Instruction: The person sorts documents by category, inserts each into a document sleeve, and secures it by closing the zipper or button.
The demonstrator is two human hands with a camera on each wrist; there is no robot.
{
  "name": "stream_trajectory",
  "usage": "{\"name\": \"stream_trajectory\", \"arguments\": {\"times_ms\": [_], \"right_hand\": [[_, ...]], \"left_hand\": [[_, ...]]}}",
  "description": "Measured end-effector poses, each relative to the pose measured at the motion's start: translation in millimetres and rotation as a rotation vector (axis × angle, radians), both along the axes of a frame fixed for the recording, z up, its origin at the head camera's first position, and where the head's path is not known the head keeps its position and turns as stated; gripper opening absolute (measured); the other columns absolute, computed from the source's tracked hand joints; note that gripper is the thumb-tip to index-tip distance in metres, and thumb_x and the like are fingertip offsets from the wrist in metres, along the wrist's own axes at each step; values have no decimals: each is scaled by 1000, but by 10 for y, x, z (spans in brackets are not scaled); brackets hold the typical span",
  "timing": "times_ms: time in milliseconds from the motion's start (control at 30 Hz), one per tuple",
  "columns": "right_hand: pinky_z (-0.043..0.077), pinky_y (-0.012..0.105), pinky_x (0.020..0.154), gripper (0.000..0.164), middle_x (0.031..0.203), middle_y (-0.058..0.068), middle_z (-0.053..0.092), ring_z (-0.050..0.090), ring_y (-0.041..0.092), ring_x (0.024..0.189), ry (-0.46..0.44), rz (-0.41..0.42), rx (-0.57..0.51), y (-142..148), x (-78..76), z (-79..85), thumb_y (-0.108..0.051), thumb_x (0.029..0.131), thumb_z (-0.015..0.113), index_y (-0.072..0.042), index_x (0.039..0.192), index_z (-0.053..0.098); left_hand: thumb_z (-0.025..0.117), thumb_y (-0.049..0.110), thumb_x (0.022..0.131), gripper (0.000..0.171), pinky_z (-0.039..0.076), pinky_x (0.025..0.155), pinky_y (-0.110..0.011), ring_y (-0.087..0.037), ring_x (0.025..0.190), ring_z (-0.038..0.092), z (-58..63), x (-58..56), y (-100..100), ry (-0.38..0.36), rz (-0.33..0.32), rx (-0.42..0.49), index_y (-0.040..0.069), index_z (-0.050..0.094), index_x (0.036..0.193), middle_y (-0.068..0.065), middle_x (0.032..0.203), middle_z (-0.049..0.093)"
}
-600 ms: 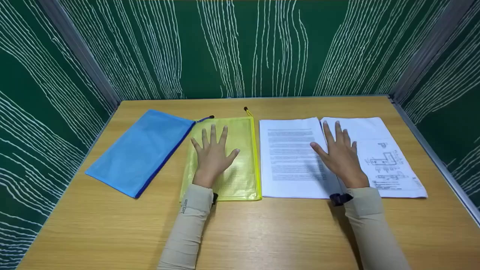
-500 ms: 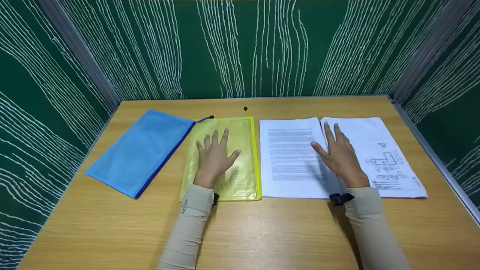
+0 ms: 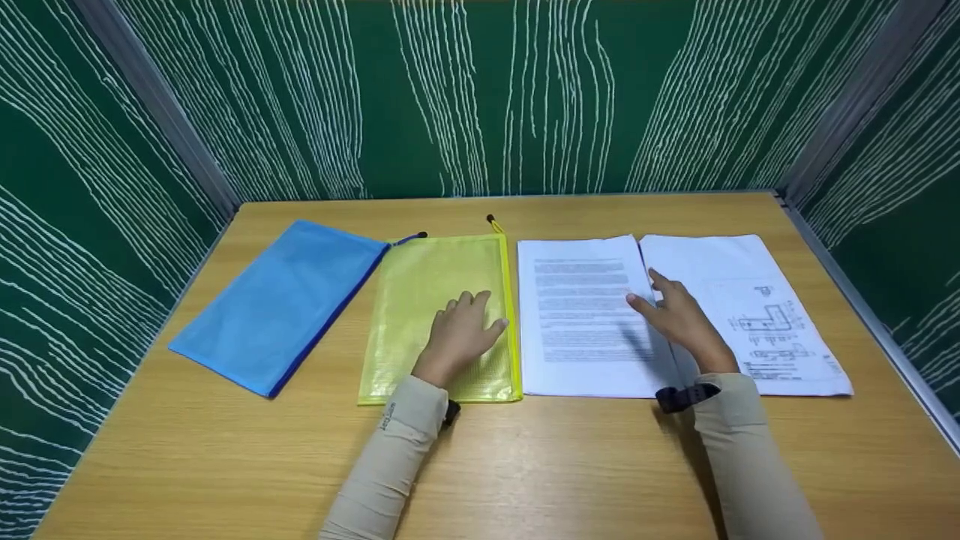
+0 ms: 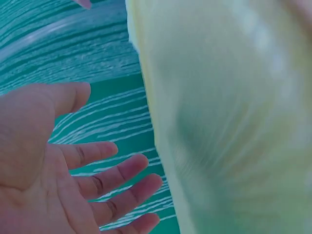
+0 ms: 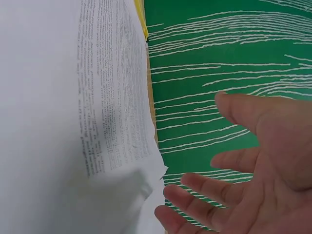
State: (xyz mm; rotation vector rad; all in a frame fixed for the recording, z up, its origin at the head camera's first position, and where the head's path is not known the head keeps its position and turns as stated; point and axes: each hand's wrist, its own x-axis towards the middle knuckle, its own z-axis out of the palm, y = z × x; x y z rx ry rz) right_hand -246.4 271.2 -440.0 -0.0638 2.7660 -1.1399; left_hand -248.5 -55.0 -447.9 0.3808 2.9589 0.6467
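My left hand [image 3: 461, 334] hovers over the right half of a yellow zip pouch [image 3: 405, 315], fingers loosely bent and thumb out. In the left wrist view the pouch [image 4: 234, 122] lies beside the fingers, with nothing between them. Over the inner edges of two paper stacks is my right hand [image 3: 682, 322], its fingers relaxed and holding nothing. The left stack [image 3: 577, 315] bears printed text; the right stack [image 3: 780, 300] shows line drawings. In the right wrist view a gap separates the fingers from the text sheet [image 5: 44, 97].
A blue zip pouch [image 3: 277, 307] lies slanted at the left, its pull cord reaching the yellow pouch's top corner. All of it rests on a wooden table [image 3: 525, 465]. Green walls [image 3: 495, 97] with white lines enclose the back and sides.
My left hand has moved right and slightly toward me across the yellow pouch, and its spread fingers have bent. The right hand's fingers have also drawn in. The pouches and papers stay put.
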Motion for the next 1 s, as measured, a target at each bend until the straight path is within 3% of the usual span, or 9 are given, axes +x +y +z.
{"name": "stream_trajectory", "arguments": {"times_ms": [233,400,700,867,1000], "right_hand": [[36,62,103,82,146,41,22,28,55,133,-92,34,7,59,-19,-45,-44,99,47,7,151,10],[32,61,106,83,144,42,21,24,54,135,-159,13,47,63,-59,-70,-38,97,52,9,150,9],[23,62,111,89,147,47,1,18,57,136,-222,-25,96,32,-89,-136,-23,92,64,15,147,5],[21,61,112,90,147,44,12,15,57,137,-243,-25,103,51,-82,-163,-24,89,68,19,145,11],[25,61,111,92,147,42,19,21,55,136,-245,-24,83,68,-80,-179,-25,88,70,19,145,13]], "left_hand": [[50,47,96,64,36,106,-54,-37,129,44,-47,33,75,-67,-38,27,11,37,148,-15,143,45],[52,47,95,65,42,95,-48,-34,119,43,-72,48,114,-83,-74,9,11,38,147,-15,136,47],[58,45,92,62,47,79,-37,-31,108,41,-79,49,198,-86,-66,-78,5,47,138,-18,129,45],[59,46,91,64,50,80,-41,-33,110,43,-60,25,265,-62,-48,-151,1,50,136,-19,130,46],[59,48,90,65,51,78,-42,-33,109,45,-67,4,303,-52,-37,-197,1,52,134,-18,126,47]]}}
